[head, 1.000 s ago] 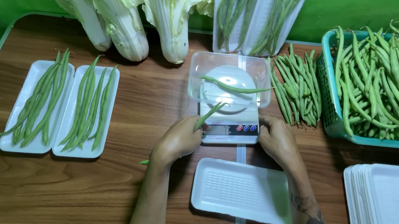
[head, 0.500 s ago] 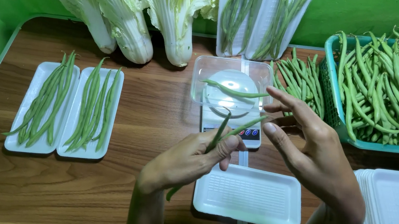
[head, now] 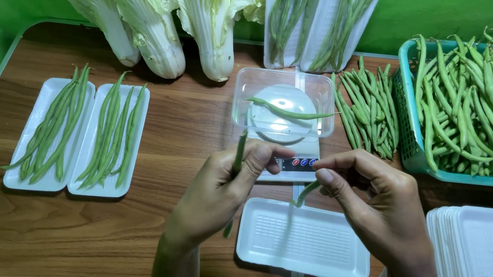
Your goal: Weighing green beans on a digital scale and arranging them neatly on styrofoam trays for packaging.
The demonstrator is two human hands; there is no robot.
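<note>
Hands: left hand (head: 219, 193) pinches a long green bean (head: 238, 157) upright; right hand (head: 379, 210) grips a short green bean piece (head: 306, 193).
Tray: empty white foam tray (head: 304, 240) lies beneath them, near the wooden table's (head: 183, 129) front edge.

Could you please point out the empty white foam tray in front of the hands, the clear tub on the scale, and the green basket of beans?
Empty foam tray (head: 333, 252), head view, ribbed floor.
Clear tub (head: 247, 93), head view, left wall.
Green basket (head: 406, 126), head view, left wall.

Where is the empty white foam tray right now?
In the head view, the empty foam tray lies flat on the wooden table, centre-bottom, just in front of the digital scale and below both hands.
</note>
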